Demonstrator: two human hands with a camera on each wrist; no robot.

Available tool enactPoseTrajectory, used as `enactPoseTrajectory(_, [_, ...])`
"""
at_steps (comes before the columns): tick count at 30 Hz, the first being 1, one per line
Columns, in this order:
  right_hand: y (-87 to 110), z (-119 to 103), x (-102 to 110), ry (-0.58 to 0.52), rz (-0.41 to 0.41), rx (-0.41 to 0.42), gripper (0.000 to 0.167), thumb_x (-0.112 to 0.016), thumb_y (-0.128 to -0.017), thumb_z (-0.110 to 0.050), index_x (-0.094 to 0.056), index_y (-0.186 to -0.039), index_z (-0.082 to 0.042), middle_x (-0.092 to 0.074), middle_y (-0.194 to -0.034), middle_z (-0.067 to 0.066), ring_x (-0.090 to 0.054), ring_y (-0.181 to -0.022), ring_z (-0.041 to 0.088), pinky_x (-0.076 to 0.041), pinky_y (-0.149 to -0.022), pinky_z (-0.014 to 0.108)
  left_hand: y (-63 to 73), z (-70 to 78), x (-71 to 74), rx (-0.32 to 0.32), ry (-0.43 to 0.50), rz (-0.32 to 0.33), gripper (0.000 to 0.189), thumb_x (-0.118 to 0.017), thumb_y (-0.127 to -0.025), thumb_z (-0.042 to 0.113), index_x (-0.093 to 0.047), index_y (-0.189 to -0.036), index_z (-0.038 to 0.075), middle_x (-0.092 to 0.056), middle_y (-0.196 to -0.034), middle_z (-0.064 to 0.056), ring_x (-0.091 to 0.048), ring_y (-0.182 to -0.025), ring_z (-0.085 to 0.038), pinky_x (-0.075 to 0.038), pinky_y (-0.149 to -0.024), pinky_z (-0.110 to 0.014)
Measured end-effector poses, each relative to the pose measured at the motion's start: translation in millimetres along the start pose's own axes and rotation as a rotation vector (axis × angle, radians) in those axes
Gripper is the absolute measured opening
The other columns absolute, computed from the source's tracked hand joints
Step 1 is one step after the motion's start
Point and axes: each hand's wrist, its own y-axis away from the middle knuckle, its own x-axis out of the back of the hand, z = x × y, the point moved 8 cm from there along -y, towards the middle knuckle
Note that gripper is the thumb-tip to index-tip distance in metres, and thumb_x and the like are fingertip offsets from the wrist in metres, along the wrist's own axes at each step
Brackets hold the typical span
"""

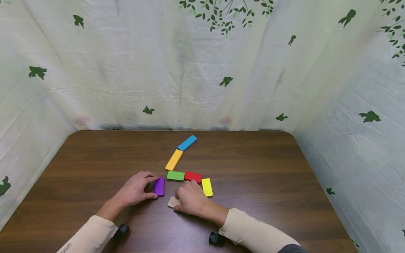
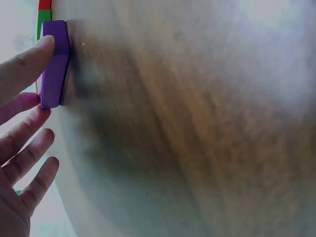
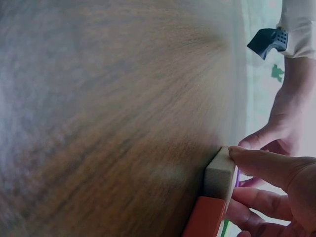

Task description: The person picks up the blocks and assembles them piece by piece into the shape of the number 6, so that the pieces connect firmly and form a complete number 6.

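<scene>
My left hand (image 1: 134, 189) pinches a purple block (image 1: 159, 187) at the left of the block row, thumb at its near end and index finger at its far end. In the left wrist view the thumb lies on the purple block (image 2: 55, 69) and the other fingers spread apart. Nearer the front edge, my right hand (image 1: 193, 200) grips a plain beige block (image 1: 172, 202) between thumb and fingers. An orange-red block (image 3: 205, 217) lies against the beige block (image 3: 220, 173) in the right wrist view. The right hand covers part of the beige block in the head view.
On the brown table (image 1: 269, 182) a green block (image 1: 175, 176), a red block (image 1: 193, 176) and a yellow block (image 1: 207, 187) form a bent row. Behind them lie an orange-yellow block (image 1: 174, 160) and a blue block (image 1: 187, 143). White curtains (image 1: 126, 70) surround the table.
</scene>
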Motion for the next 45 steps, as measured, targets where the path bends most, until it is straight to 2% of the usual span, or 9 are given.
enactPoseTrajectory(8, [-0.1, 0, 0, -0.026, -0.005, 0.014, 0.032, -0.079, -0.078, -0.040, -0.059, -0.061, -0.020, -0.043, -0.052, -0.014, -0.043, -0.066, 0.008, -0.031, -0.063, 0.022, -4.7, -4.0, 2.8, -0.026, 0.003, 0.007, 0.055, -0.082, -0.077, 0.027, -0.065, -0.121, -0.001, -0.060, -0.120, -0.013, -0.054, -0.110, -0.034, -0.043, -0.093, -0.053])
enactPoseTrajectory(25, [-0.7, 1, -3, -0.012, -0.013, 0.017, 0.032, -0.078, -0.078, -0.041, -0.061, -0.062, -0.020, -0.043, -0.051, -0.013, -0.045, -0.066, 0.008, -0.034, -0.064, 0.022, -12.0, -8.3, 0.9, -0.053, -0.008, -0.035, 0.057, -0.076, -0.082, 0.022, -0.058, -0.132, 0.001, -0.058, -0.133, -0.016, -0.054, -0.108, -0.032, -0.045, -0.090, -0.051])
enactPoseTrajectory(45, [-0.7, 2, -3, 0.005, -0.021, 0.015, 0.030, -0.078, -0.079, -0.042, -0.065, -0.065, -0.019, -0.047, -0.053, -0.013, -0.047, -0.068, 0.009, -0.035, -0.064, 0.023, -15.3, -7.7, 2.2, -0.111, -0.003, 0.010, 0.057, -0.075, -0.084, 0.018, -0.055, -0.134, 0.001, -0.058, -0.133, -0.014, -0.056, -0.107, -0.031, -0.045, -0.088, -0.052])
